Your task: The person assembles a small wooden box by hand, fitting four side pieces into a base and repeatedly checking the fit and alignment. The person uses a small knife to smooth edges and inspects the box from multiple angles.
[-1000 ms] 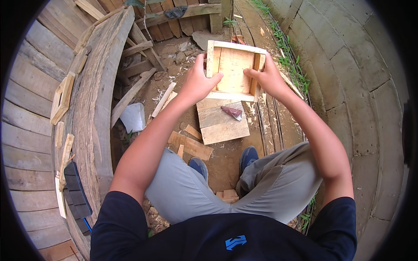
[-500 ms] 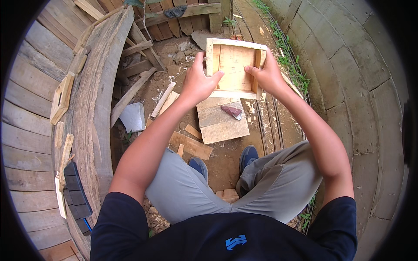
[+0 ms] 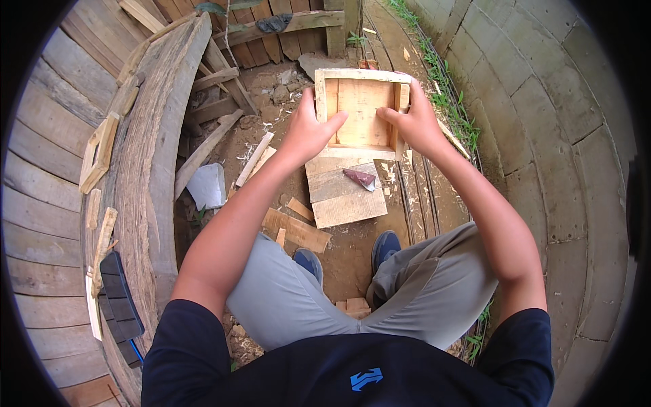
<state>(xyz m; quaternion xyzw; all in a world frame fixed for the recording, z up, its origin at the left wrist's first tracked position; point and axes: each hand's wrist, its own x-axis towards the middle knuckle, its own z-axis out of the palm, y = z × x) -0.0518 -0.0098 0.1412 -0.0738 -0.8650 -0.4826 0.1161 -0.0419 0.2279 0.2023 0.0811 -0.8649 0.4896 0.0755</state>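
A shallow square wooden box (image 3: 366, 110), its hollow side facing me, is held up between both hands. My left hand (image 3: 310, 130) grips the left wall, its thumb reaching over the rim to the inside. On the opposite wall my right hand (image 3: 417, 121) is closed the same way, thumb on the inner side. The other fingers of both hands are mostly hidden behind the box. Just below it stands a plank-topped wooden block (image 3: 346, 200), and on that lies a folded piece of reddish-brown sandpaper (image 3: 361, 178).
A thick timber beam (image 3: 146, 163) runs along the left, bearing a small wooden frame (image 3: 99, 153) and a dark phone-like slab (image 3: 121, 298). A concrete block wall (image 3: 556, 149) rises at the right. Wood scraps (image 3: 298, 229), shavings and a pale stone (image 3: 206, 186) lie on the dirt.
Both hands have shifted the box slightly to the left and nearer to me. Its tilt has changed a little. The grip stays on both side walls.
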